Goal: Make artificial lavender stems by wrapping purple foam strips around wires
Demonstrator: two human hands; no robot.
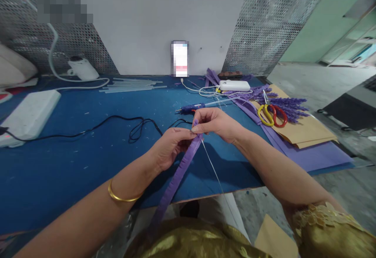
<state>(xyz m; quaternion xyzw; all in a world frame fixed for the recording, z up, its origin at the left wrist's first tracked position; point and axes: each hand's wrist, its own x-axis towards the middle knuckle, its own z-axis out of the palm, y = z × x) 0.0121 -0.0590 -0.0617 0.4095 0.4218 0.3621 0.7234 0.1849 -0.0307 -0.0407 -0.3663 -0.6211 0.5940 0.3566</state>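
A long purple strip (182,168) hangs down toward the lap from the fingertips of both hands. My left hand (173,146) pinches its upper end, thumb and fingers pressed together. Against it, my right hand (213,124) grips the small bunched purple tip at the top. A thin pale wire (212,161) slants down to the right from the same spot, its upper end hidden by the fingers. Just behind the hands lies a blue glue gun (192,108) on the blue table (88,175).
Red-and-yellow scissors (273,116), purple flower sprigs (290,107), brown paper (305,134) and purple sheets (320,157) lie at the right. A phone (179,59), white power bank (235,86) and translucent sticks (132,85) are behind. A power strip (32,115) with black cable sits left.
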